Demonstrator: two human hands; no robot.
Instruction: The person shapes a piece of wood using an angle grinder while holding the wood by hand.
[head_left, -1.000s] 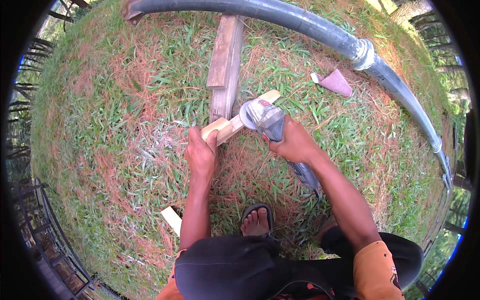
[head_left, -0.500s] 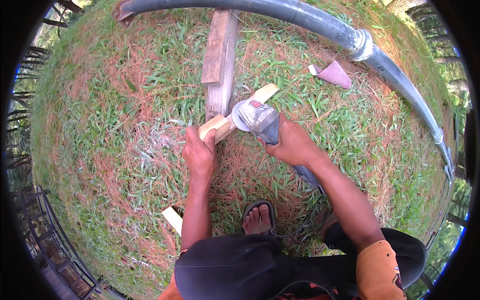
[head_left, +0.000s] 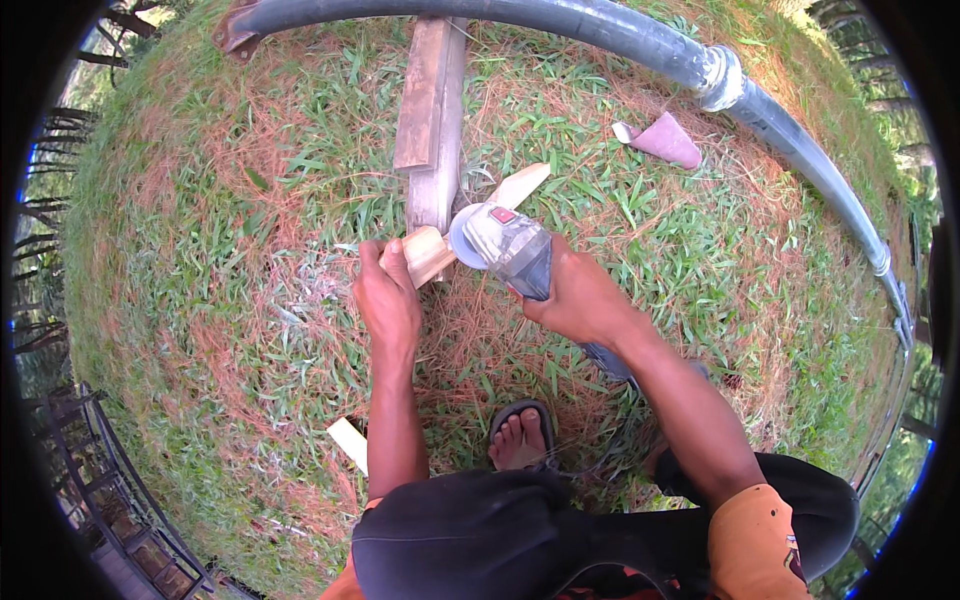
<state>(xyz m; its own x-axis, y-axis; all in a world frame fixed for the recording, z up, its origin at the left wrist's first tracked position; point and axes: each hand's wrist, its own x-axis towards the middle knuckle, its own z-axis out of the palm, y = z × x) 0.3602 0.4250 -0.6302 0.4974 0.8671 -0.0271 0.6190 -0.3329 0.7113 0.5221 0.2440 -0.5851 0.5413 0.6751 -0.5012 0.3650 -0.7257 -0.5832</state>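
Observation:
My left hand (head_left: pixel 388 292) is closed round the near-left end of a pale wooden piece (head_left: pixel 424 254), thumb lying along its top. In my right hand (head_left: pixel 583 292) is an angle grinder (head_left: pixel 512 246), fingers wrapped round its body. The grinder's round disc (head_left: pixel 467 237) is against or just over the right end of the wooden piece; the exact contact is hidden. Behind the disc, a pointed pale strip of wood (head_left: pixel 524 184) sticks out over the grass; I cannot tell whether it joins the held piece. A weathered plank (head_left: pixel 433 197) lies just beyond the work.
A long dark pipe (head_left: pixel 600 32) curves across the far side and down the right. A shorter brown board (head_left: pixel 422 115) rests on the plank. Curled pink sandpaper (head_left: pixel 667 142) lies on the grass at right. A pale wood offcut (head_left: pixel 348 443) is near my left forearm, my sandalled foot (head_left: pixel 519 436) below.
Both hands have shifted slightly left with the wood and grinder. The held wooden piece has turned, so more of its broad face shows. My grips are the same.

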